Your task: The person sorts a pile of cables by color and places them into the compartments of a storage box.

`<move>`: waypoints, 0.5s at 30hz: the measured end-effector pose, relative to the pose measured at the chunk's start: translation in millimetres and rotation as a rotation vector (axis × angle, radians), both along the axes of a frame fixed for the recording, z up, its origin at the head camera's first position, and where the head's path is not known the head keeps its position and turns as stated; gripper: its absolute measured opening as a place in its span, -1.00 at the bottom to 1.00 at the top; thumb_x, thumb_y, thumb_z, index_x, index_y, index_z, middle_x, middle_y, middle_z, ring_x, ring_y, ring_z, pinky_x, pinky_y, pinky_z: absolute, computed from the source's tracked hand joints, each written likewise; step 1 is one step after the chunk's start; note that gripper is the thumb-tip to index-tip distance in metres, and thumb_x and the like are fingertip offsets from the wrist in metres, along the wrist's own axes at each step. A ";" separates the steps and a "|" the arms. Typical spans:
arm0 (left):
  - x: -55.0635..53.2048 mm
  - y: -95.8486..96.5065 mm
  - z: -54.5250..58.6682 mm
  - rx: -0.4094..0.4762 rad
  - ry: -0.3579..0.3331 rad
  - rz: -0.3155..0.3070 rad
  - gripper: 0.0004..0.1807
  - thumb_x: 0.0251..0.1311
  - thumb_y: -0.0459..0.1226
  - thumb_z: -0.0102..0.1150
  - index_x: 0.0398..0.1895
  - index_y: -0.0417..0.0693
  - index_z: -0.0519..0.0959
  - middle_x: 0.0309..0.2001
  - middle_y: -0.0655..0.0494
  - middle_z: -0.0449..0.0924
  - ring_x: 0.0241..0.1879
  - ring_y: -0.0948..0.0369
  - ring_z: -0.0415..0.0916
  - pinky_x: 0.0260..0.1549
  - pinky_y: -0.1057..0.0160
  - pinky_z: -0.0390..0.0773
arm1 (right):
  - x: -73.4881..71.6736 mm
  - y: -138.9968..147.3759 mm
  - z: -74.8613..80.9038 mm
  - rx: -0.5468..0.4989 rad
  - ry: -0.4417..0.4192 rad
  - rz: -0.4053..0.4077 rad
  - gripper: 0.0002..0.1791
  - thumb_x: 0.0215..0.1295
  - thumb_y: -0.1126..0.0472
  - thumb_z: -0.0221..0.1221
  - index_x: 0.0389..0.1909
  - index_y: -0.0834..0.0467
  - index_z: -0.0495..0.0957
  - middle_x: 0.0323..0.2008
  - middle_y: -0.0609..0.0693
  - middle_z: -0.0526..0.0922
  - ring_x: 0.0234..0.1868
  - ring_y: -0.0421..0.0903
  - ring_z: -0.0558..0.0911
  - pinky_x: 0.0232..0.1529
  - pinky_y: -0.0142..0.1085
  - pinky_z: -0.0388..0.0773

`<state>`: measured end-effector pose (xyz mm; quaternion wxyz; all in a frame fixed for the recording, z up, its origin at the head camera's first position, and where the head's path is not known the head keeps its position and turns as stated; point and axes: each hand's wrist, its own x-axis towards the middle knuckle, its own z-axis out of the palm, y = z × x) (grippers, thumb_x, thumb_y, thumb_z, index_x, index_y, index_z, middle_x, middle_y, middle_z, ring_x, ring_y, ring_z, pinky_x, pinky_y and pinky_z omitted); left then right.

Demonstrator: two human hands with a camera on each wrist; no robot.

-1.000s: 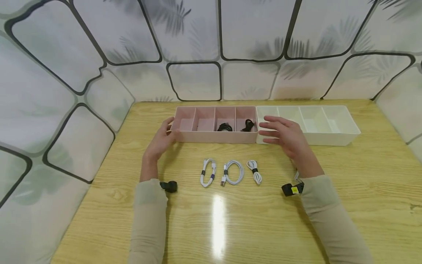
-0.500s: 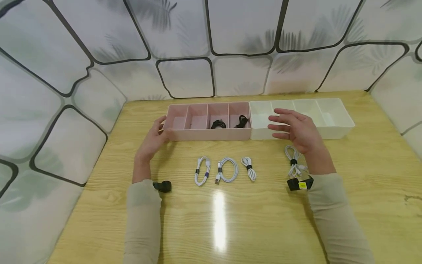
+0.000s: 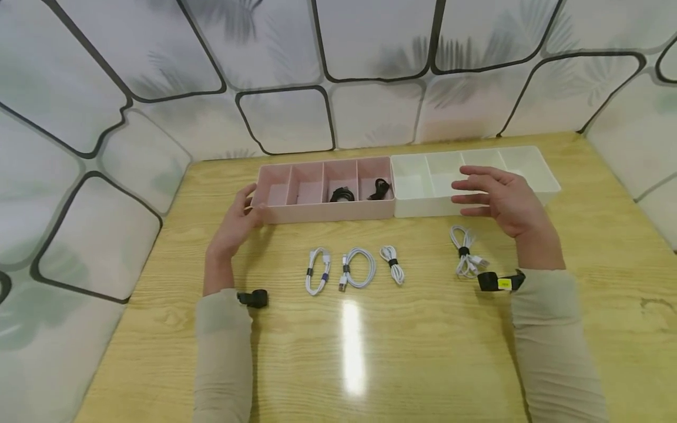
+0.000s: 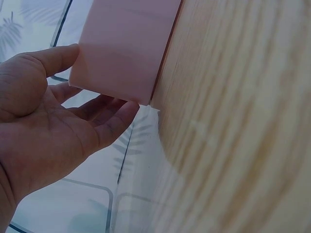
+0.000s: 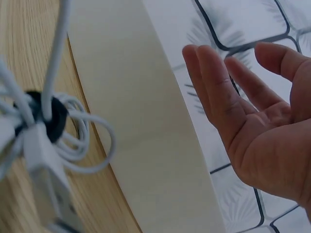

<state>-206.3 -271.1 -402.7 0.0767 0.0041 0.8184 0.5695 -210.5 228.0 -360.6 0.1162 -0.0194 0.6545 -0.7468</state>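
Note:
My left hand (image 3: pixel 231 226) touches the left end of a pink divided box (image 3: pixel 328 212). In the left wrist view, its thumb (image 4: pixel 65 57) is at one edge of the box and the fingers (image 4: pixel 119 124) lie along the end. My right hand (image 3: pixel 508 202) hovers over the front of a white divided box (image 3: pixel 423 207) with fingers spread, holding nothing. A bundled white cable (image 3: pixel 463 251) with a black tie lies just below it. Inside the pink box's two right compartments lie black cables, one coiled (image 3: pixel 342 194) and one bunched (image 3: pixel 379 188).
Three more white cables lie in a row on the wooden table (image 3: pixel 296 352): a left loop (image 3: pixel 317 271), a round coil (image 3: pixel 359 267) and a small bundle (image 3: pixel 392 264). The boxes stand end to end near the patterned wall (image 3: pixel 375 114).
My right hand has moved right, away from the seam between the boxes, uncovering the bundled white cable. My left hand stays at the pink box's end. The head view has shifted.

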 end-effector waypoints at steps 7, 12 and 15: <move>1.1 -1.8 0.5 -0.019 0.002 0.007 -0.29 0.54 -0.21 -0.14 0.62 0.03 -0.17 0.51 -0.31 -0.05 0.42 -0.15 0.10 0.17 0.00 0.31 | -0.8 23.7 -3.0 0.191 -0.021 0.093 -0.42 0.49 0.02 0.08 0.37 0.28 0.33 -0.09 -0.12 0.73 -0.11 -0.13 0.74 -0.13 -0.22 0.66; 1.6 0.1 2.6 -0.028 -0.006 -0.012 -0.29 0.55 -0.17 -0.16 0.62 0.05 -0.20 0.52 -0.29 -0.08 0.42 -0.15 0.08 0.17 -0.03 0.31 | 3.3 42.6 -6.1 0.303 -0.043 0.133 -0.45 0.49 0.04 0.11 0.35 0.26 0.35 -0.05 -0.17 0.72 -0.07 -0.13 0.73 -0.15 -0.21 0.66; 0.5 1.6 3.0 -0.028 -0.010 -0.013 -0.28 0.55 -0.17 -0.15 0.62 0.03 -0.20 0.52 -0.29 -0.09 0.43 -0.15 0.07 0.20 -0.04 0.29 | 7.8 52.7 -8.0 0.367 -0.033 0.161 -0.51 0.49 0.08 0.11 0.32 0.24 0.40 -0.05 -0.18 0.71 -0.06 -0.13 0.72 -0.16 -0.19 0.67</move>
